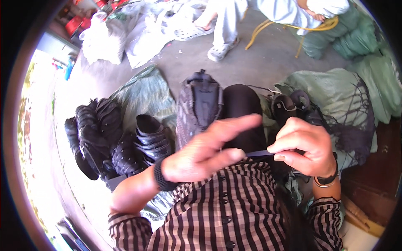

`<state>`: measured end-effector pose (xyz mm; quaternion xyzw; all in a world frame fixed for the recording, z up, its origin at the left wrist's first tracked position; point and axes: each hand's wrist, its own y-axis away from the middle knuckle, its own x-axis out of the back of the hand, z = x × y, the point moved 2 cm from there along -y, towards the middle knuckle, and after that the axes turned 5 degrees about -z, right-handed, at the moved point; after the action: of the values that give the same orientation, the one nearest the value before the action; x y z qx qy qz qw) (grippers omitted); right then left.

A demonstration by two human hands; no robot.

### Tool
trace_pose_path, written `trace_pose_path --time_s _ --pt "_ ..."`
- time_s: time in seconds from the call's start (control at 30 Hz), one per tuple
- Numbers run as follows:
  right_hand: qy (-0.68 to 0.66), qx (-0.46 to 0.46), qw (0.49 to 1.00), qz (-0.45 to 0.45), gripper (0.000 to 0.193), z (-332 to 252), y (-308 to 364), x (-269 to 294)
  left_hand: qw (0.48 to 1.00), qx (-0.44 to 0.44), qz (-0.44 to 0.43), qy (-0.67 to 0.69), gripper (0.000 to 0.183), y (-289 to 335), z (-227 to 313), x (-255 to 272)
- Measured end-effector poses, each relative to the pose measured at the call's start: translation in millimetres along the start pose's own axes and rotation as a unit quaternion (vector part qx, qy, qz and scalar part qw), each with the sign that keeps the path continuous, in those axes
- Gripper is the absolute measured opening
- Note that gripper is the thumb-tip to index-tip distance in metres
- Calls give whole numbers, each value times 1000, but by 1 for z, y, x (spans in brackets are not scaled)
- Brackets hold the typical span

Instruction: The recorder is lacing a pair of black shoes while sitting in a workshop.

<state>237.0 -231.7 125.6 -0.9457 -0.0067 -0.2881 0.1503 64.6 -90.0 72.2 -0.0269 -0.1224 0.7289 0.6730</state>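
Note:
My left hand is slightly blurred, its index finger stretched out to the right and apart from the thumb. The thumb tip is close to the left end of a thin, flat, dark strip. Between thumb and fingers, my right hand pinches the other end of this strip. Beyond my left hand, a black and grey shoe upper lies on my lap with its tongue upward, beside my dark-trousered knee. My left hand partly hides its near end.
Nested stacks of black shoe uppers lie at the left on a green woven sheet. More dark uppers rest at the right by a pale green sack. Ahead, a person in white sits near a yellow chair; white bags stand far left.

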Motion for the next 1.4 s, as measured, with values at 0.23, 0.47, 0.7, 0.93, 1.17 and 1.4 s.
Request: trace_pose_path --time_s 0.23,0.47,0.7,0.93,1.17,1.4 --pt "-86 -86 945 303 12 10 8 44 960 227 -32 160 28 41 -3 43" --pt "-126 -151 810 552 27 143 158 196 932 332 41 141 27 128 0 91" --pt "67 -467 746 470 36 225 331 247 917 375 133 30 21 151 11 111" --pt "-175 -245 944 136 25 100 13 4 977 121 -31 -174 12 56 -5 25" --pt "-421 -283 830 -234 40 58 -44 -89 967 211 3 -141 15 33 -10 13" --pt "-56 -219 963 -146 14 67 -19 -23 900 157 187 -362 38 34 -41 45"
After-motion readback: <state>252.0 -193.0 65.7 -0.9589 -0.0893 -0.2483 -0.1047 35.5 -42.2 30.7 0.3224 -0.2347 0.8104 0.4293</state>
